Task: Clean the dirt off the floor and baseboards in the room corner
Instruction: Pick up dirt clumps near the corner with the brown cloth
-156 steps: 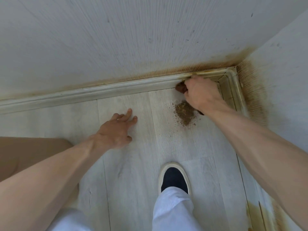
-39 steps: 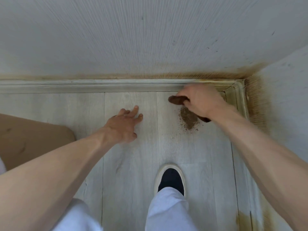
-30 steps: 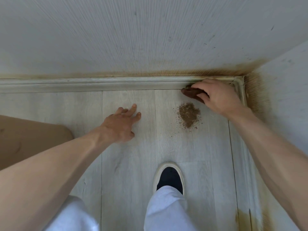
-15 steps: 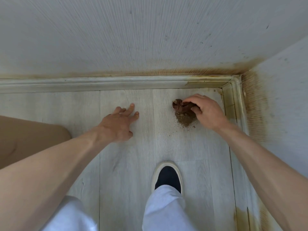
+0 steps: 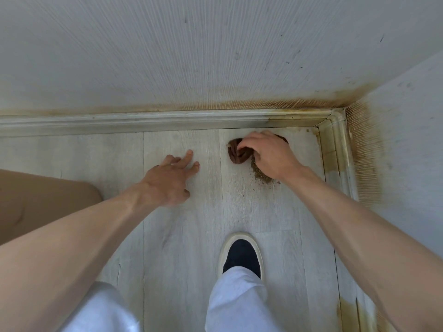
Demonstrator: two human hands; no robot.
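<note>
Floor [image 5: 182, 236]: pale wood-grain planks, matt. Cloth [image 5: 236, 155] under right hand [image 5: 269, 155]: brown, soft, crumpled fabric. Dirt [image 5: 262, 177] beside it: granular, dry. Baseboard [image 5: 167, 122] beyond hands: moulded, slightly glossy, stained. Walls [image 5: 191, 56]: fine-ribbed, matt.

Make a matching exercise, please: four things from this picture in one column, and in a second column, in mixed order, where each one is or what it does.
Things:
1. left hand
2. right hand
3. dirt pile
4. shoe

Places or states:
A. loose grains on the floor, partly under the wrist
B. grips a brown cloth near the corner
C. fingers spread, resting flat on the floor
D. toe points at the baseboard, below a white trouser leg

Pairs: 1-C, 2-B, 3-A, 4-D
</note>
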